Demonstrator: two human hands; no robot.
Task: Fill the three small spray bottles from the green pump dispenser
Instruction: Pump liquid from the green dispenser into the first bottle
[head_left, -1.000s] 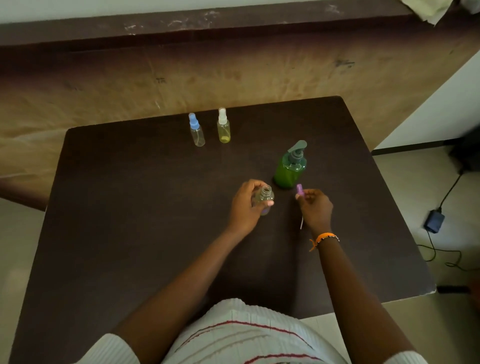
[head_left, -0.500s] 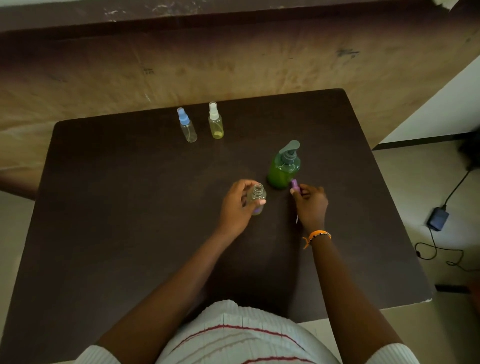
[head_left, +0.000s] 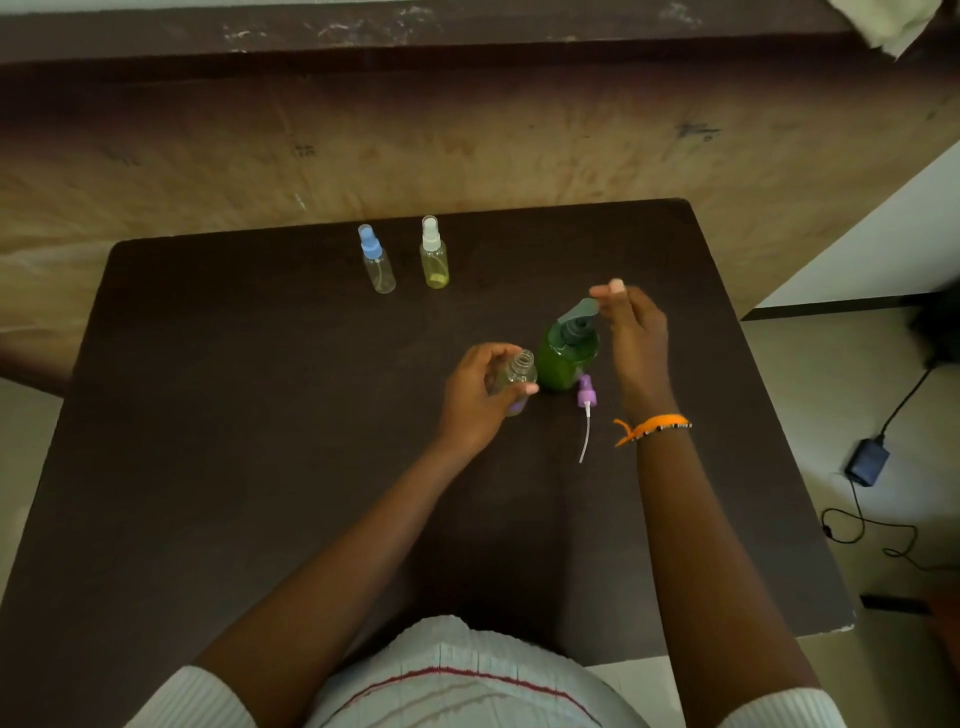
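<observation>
You're working on a dark brown table (head_left: 208, 467). Standing at its 12 o'clock edge are a blue-capped spray bottle (head_left: 377, 260) and, just beside it, a white-capped spray bottle (head_left: 434, 253) with yellowish liquid. Near the centre, toward 1 o'clock, stands the green pump dispenser (head_left: 567, 348). Just beside its base lies a purple spray cap (head_left: 586, 410), its thin tube pointing toward 6 o'clock.

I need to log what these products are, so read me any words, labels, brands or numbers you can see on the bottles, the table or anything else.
None can be read.
Green pump dispenser: no label or print shows.
Open bottle in the left hand: clear, no print visible.
Blue-capped bottle and white-capped bottle: no labels visible.
Purple sprayer cap: plain.
Wall: dark smudges, not legible as writing.
</observation>
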